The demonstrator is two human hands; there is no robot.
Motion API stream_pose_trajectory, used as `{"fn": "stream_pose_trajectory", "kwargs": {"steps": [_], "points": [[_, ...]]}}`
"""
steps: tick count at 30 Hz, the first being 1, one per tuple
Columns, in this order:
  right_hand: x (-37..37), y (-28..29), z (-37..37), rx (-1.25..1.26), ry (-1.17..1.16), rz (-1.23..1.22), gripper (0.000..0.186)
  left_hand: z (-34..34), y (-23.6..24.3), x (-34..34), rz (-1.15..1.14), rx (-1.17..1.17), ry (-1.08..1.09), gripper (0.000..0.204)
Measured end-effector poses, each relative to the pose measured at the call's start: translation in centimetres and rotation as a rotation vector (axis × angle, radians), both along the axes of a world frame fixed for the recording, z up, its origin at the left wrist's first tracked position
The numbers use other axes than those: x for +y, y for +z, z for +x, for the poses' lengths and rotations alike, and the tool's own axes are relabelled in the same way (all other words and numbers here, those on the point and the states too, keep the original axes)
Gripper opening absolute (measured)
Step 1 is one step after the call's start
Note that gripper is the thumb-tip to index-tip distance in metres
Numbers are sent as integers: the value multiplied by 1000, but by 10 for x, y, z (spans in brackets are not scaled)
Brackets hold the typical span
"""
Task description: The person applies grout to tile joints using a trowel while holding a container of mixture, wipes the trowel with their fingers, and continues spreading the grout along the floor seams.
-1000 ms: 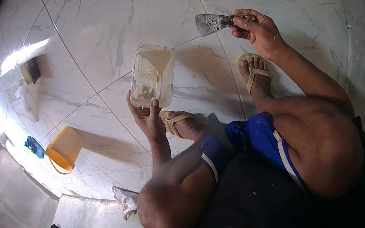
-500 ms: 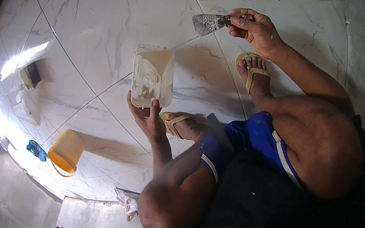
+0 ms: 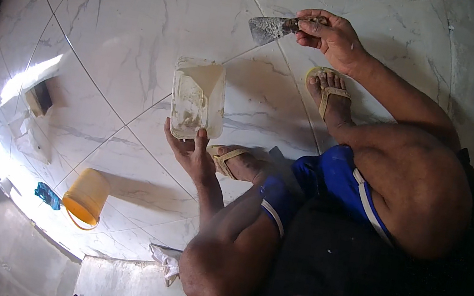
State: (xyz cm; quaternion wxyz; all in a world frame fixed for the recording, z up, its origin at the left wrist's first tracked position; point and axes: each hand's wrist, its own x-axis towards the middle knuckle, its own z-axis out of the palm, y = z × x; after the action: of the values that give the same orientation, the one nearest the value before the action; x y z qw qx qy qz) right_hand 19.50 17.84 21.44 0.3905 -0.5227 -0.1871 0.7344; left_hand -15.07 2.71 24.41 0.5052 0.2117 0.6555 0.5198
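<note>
Right hand [image 3: 332,41] is pinching the scraper [image 3: 264,30] by its handle over on the far right, whitish paste [image 3: 276,25] on the blade. Left hand [image 3: 194,158] has the near end of the tub [image 3: 218,86] between thumb and fingers, left of the scraper and nearer; can't tell if it's touching the floor [image 3: 127,14]. Basically nothing's changed from a second ago, so looks like a pause, blade loaded.

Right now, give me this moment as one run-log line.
left hand: holding white tub | right hand: gripping smeared scraper, apart from tub | yellow bucket: on tiled floor
</note>
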Motion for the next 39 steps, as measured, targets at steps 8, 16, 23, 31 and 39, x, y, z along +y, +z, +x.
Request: {"fn": "stream_pose_trajectory", "kwargs": {"steps": [8, 16, 23, 31, 39], "points": [[-1, 1, 0, -2, 5, 3, 35, 0, 0, 1, 4, 12, -22, 83], [0, 0, -1, -1, 0, 9, 36, -1, 0, 0, -10, -6, 7, 85], [1, 0, -3, -12, 1, -4, 37, -5, -2, -1, -8, 22, -5, 85], [0, 2, -3, -7, 7, 9, 37, -4, 0, 2, 7, 13, -16, 85], [1, 3, -3, -8, 12, 3, 39, -2, 2, 3, -10, 24, -10, 85]]}}
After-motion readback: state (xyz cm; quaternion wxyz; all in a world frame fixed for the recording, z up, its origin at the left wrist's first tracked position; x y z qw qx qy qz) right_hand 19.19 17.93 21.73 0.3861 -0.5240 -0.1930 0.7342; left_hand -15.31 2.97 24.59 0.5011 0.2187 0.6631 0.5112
